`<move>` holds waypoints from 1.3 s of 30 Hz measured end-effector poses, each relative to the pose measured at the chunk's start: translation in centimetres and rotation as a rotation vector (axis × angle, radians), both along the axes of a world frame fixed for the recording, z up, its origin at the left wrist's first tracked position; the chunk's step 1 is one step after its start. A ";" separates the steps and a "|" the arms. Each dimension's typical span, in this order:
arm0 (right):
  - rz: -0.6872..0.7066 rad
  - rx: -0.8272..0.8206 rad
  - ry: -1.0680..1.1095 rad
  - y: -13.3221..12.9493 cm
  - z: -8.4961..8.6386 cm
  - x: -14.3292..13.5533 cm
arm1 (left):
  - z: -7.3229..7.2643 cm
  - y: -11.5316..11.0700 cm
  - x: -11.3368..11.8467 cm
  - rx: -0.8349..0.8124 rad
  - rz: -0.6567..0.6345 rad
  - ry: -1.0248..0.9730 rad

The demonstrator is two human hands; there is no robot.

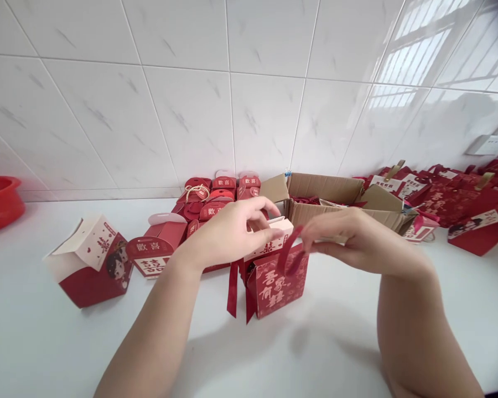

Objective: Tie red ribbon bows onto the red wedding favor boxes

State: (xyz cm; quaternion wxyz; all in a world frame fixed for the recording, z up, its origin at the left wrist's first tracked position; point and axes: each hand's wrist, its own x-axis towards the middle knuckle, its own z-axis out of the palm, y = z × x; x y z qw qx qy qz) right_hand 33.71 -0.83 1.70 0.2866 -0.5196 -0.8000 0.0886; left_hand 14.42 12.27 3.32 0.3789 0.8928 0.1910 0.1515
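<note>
A red gift box with pale lettering stands upright at the centre of the white table. Dark red ribbon ends hang down at its left side. Over its white top is my left hand, fingers curled and closed together near the flap; what they grip, if anything, is hidden. To the right of the top, my right hand pinches the red ribbon, which loops down over the front of the box and is slightly blurred.
An open white and red box stands at the left, beside several red boxes. A cardboard carton lies behind my hands. Several finished-looking red boxes fill the right. A red basket is at the left edge.
</note>
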 end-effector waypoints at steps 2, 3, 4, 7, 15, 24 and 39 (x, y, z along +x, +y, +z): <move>-0.030 -0.324 -0.121 -0.4 0.1 0.5 | -0.3 0.0 0.0 0.159 -0.047 0.139; -0.052 -0.426 -0.165 -0.5 0.2 0.6 | -0.5 -0.1 0.1 0.228 -0.080 0.191; -0.072 -0.478 -0.188 -0.5 0.1 0.5 | -0.7 -0.3 0.2 0.282 -0.106 0.223; -0.067 -0.441 -0.163 -0.4 0.1 0.0 | -1.3 -1.1 0.5 0.373 -0.100 0.248; -0.101 -0.279 -0.222 0.3 -0.3 -2.2 | -1.3 -2.3 1.5 0.514 0.032 0.465; -0.208 -0.128 -0.212 1.3 -1.4 -3.3 | -1.4 -1.9 1.5 0.452 0.013 0.473; -0.316 -0.144 -0.257 1.5 -1.5 -3.8 | -2.0 -1.5 1.3 0.492 -0.059 0.407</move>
